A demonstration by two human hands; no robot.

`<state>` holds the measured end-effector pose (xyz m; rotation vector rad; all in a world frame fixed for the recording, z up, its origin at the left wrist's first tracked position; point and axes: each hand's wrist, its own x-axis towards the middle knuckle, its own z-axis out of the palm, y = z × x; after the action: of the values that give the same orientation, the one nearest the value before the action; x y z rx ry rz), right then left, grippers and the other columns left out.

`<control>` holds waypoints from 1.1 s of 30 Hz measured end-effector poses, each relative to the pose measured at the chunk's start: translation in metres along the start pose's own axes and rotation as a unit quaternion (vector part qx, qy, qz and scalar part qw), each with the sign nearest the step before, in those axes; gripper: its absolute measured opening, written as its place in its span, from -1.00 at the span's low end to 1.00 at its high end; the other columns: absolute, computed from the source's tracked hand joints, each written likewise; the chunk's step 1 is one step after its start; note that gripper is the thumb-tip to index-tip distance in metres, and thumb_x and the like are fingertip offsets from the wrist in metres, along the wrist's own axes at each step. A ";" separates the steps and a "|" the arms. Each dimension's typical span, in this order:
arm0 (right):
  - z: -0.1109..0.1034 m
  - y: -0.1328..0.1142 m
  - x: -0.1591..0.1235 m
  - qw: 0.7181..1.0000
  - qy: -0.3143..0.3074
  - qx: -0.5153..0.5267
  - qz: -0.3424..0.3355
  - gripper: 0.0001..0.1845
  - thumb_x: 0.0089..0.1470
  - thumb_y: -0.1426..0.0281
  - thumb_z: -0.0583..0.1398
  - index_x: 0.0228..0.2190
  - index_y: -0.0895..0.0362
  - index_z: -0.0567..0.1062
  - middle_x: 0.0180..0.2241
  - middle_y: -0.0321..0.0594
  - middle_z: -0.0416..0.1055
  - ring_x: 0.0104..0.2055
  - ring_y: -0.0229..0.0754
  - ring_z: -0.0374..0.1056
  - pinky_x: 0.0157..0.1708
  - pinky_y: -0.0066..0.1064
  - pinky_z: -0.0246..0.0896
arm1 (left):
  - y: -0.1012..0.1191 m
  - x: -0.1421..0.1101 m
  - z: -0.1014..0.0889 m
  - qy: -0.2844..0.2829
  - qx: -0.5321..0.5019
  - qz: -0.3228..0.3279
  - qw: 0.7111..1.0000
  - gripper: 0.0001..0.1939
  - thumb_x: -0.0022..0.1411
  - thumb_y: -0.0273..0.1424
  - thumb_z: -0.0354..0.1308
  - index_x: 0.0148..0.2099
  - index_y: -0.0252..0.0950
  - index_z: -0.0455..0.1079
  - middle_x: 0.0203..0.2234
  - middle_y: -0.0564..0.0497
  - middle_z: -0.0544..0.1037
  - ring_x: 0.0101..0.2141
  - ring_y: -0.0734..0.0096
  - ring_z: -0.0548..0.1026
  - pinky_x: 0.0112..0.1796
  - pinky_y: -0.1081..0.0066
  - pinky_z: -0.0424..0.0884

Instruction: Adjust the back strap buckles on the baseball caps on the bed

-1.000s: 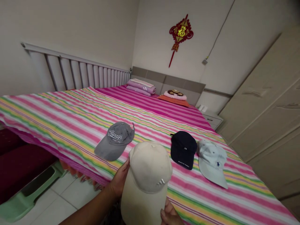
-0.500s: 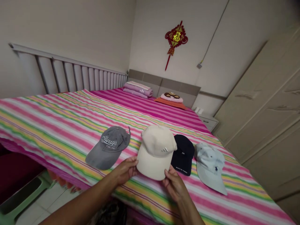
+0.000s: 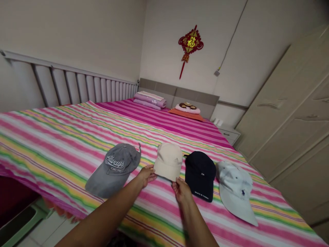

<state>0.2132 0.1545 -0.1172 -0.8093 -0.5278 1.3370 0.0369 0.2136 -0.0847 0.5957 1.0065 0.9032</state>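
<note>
On the striped bed [image 3: 64, 137], a gray cap [image 3: 115, 168], a pale cap [image 3: 236, 188] and a navy cap [image 3: 200, 175] lie unheld, 3 down. The cream cap [image 3: 168, 158] (the 1 not yet released) seemingly rests between gray and navy, left hand [image 3: 147, 175] and right hand [image 3: 182, 191] pinching its brim [image 3: 167, 171].

Pale walls [image 3: 164, 51], grey headboard [image 3: 195, 98], white radiator [image 3: 72, 87], beige wardrobe [image 3: 295, 140]
</note>
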 end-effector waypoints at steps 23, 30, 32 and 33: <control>0.023 -0.004 -0.020 0.956 0.207 -0.182 0.102 -0.81 0.08 0.40 0.09 -0.24 0.22 0.35 -0.35 -0.26 0.35 -0.46 -0.34 0.31 -0.53 -0.46 0.28 | 0.004 -0.017 0.006 0.079 0.102 0.009 0.992 -0.85 0.15 -0.56 -0.02 -0.19 -0.40 0.26 -0.59 0.13 0.34 -0.62 0.63 0.31 -0.50 0.50 0.36; 0.027 0.000 -0.013 0.945 0.224 -0.223 0.078 -0.79 0.08 0.39 0.09 -0.22 0.22 0.34 -0.36 -0.26 0.36 -0.48 -0.34 0.31 -0.54 -0.47 0.29 | -0.002 -0.006 0.008 0.095 0.154 0.048 0.982 -0.82 0.14 -0.57 -0.02 -0.17 -0.39 0.24 -0.51 0.09 0.39 -0.58 0.62 0.35 -0.48 0.50 0.36; 0.026 0.002 -0.012 0.942 0.225 -0.241 0.064 -0.79 0.08 0.39 0.08 -0.22 0.22 0.34 -0.37 -0.26 0.36 -0.49 -0.34 0.31 -0.54 -0.46 0.29 | -0.004 -0.004 0.009 0.101 0.188 0.070 0.974 -0.80 0.10 -0.60 -0.03 -0.18 -0.38 0.25 -0.50 0.07 0.40 -0.56 0.59 0.37 -0.46 0.49 0.36; 0.026 0.003 -0.012 0.939 0.224 -0.253 0.056 -0.80 0.08 0.38 0.08 -0.23 0.22 0.34 -0.38 -0.27 0.36 -0.49 -0.35 0.31 -0.54 -0.46 0.29 | -0.005 -0.004 0.009 0.104 0.211 0.082 0.969 -0.79 0.08 -0.60 -0.02 -0.19 -0.38 0.26 -0.51 0.05 0.41 -0.55 0.56 0.39 -0.45 0.47 0.35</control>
<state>0.1901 0.1483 -0.1020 -1.5446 -0.4681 1.0741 0.0463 0.2071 -0.0829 0.9675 1.3698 0.9146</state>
